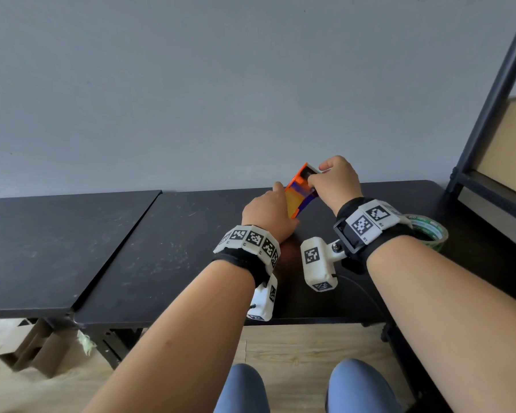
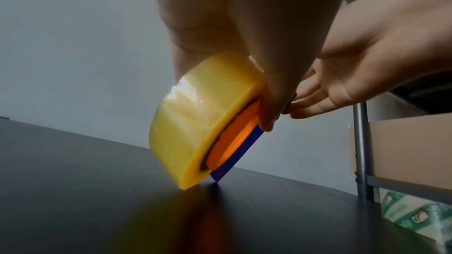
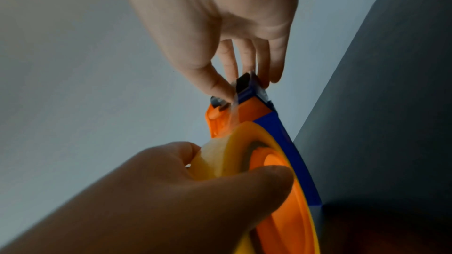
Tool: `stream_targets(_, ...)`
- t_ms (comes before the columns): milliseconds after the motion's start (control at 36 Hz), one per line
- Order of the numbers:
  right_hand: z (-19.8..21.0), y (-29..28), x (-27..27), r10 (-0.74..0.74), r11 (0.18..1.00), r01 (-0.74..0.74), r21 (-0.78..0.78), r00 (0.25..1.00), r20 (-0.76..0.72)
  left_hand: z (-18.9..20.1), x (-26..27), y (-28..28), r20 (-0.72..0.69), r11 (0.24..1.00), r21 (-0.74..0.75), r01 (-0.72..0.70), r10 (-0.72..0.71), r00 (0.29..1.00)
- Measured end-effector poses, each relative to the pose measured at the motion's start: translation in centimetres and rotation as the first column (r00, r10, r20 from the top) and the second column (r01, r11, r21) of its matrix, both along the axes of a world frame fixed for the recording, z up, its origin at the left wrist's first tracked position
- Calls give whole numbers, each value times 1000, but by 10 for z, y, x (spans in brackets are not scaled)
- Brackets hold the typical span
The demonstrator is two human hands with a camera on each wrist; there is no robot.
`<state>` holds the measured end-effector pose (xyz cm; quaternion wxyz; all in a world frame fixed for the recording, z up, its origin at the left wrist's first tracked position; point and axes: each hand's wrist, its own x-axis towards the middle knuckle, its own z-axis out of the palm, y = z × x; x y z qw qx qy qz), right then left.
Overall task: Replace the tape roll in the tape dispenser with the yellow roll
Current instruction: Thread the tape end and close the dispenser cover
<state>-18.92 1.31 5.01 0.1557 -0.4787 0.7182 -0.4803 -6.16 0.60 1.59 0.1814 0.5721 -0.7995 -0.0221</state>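
Note:
An orange and blue tape dispenser [image 1: 303, 186] stands tilted with its lower edge on the black table [image 1: 176, 234]. The yellow roll [image 2: 195, 123] sits on its orange hub [image 2: 232, 142]. My left hand [image 1: 276, 198] grips the roll and the dispenser's body, with the thumb across the hub side [image 3: 264, 179]. At the top, my right hand [image 1: 318, 174] pinches a clear strip of tape [image 3: 233, 111] that runs from the yellow roll [image 3: 229, 152] up to the cutter head [image 3: 247, 86].
A roll with green print [image 1: 429, 231] lies on the table to the right, behind my right wrist. A dark metal shelf frame [image 1: 489, 114] with cardboard boxes stands at the right edge. A second black table [image 1: 57, 248] adjoins on the left. A grey wall is behind.

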Motion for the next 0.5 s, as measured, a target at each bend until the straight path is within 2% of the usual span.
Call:
stream_targets(111, 0, 6, 3, 26, 1000, -27, -15, 998, -64, 1, 3, -2, -18, 1000, 14, -5, 5, 1000)
stream_targets(333, 2, 11, 7, 58, 994, -66, -83, 994, -94, -2, 5, 0, -29, 1000, 9, 4, -4, 1000)
stream_targets(500, 3, 7, 4, 51, 996, -59, -62, 991, -124, -1, 6, -1, -37, 1000, 13, -6, 6, 999)
